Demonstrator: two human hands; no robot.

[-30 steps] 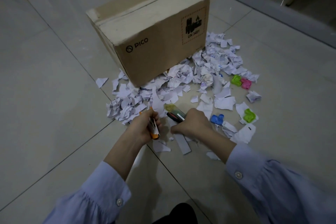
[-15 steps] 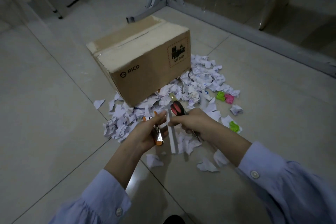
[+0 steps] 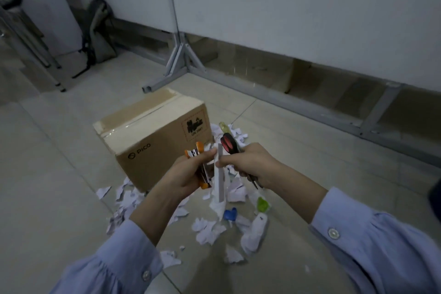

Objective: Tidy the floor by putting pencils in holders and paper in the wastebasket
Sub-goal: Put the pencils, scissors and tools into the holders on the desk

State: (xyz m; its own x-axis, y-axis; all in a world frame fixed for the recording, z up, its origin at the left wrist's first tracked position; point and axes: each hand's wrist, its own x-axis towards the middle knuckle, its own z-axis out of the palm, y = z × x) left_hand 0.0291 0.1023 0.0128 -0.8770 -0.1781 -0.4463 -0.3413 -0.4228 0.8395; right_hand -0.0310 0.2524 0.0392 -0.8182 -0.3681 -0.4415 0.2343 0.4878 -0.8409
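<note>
Now that both hands have come up from the floor, where they were working a second ago, the sorting has turned into carrying. The left hand [image 3: 188, 174] has its fingers curled round an orange bundle [image 3: 202, 169] of metal-and-plastic pieces, too blurred to name. The right hand [image 3: 248, 162] is wrapped round scissors [image 3: 229, 144] and a yellow-green pen [image 3: 223, 126] that stick up above its knuckles. Its thumb and forefinger also pinch a white strip [image 3: 219, 179], which was lying on the tiles before and now hangs straight down between the two hands, just beside the left fingertips. So one handful of stationery looks gathered and ready for a holder, though no holder or wastebasket shows. The only container is the box [image 3: 152, 141] beyond the fingers. Its top is taped shut, so its contents cannot be told. The scraps [image 3: 210, 229] lie on the floor below and behind the hands, with a blue clip [image 3: 230, 213] and a green clip [image 3: 262, 204] among them. Most of the paper work seems still to do.
</note>
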